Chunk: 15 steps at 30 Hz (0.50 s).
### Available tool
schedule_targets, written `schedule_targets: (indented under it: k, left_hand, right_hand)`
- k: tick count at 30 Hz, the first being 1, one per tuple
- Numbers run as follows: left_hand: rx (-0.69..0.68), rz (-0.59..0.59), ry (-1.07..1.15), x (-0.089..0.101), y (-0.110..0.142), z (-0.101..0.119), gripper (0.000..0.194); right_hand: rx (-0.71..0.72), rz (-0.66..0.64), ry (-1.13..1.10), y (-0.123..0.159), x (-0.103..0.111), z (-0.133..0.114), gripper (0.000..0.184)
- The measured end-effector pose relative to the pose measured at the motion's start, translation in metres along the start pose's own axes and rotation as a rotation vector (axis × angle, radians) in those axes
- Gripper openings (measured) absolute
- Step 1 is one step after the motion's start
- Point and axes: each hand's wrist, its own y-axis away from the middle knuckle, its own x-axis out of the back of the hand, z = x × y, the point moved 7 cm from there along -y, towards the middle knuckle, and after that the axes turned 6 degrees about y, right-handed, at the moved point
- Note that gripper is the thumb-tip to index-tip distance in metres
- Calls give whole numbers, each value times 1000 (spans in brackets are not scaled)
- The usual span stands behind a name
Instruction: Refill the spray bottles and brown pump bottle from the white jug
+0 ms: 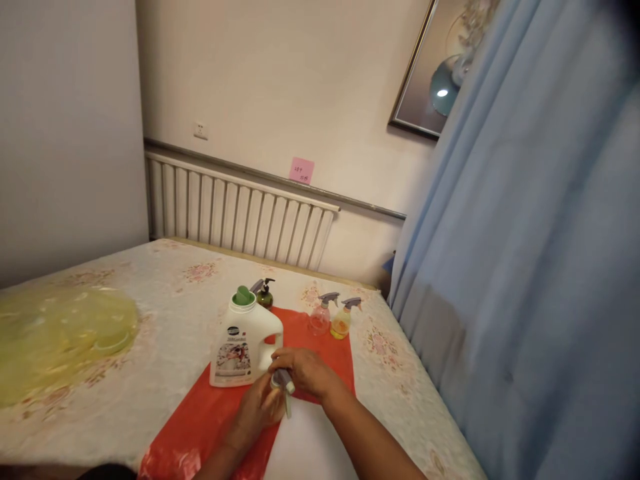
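Observation:
Both hands meet low in the middle of the head view, at a grey trigger spray head (283, 380). My left hand (264, 404) is closed around the spray bottle just below that head; its body is mostly hidden. With bent fingers my right hand (305, 371) grips the spray head from the right. Behind my hands stands a large white detergent jug (234, 363) with a floral label and a green piece (243, 295) in its mouth. Farther back are a pink spray bottle (319, 321) and a yellow one (341, 325), both upright with grey trigger heads.
A red sheet (200, 427) lies under the jug, with a white surface (310, 443) below my hands. A dark green pump bottle (265, 297) stands behind the jug. Yellow translucent plastic (60, 340) spreads at left on the flowered cover (165, 300). A blue curtain (500, 267) hangs right.

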Motion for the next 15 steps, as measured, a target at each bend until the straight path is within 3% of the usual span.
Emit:
schedule_targets:
  k: [9, 15]
  left_hand:
    - [-15, 32, 56, 2, 3, -6, 35]
    - [-21, 78, 89, -1, 5, -13, 39]
  right_hand:
    - [-48, -9, 137, 0, -2, 5, 27]
    - [-153, -21, 205, 3, -5, 17, 19]
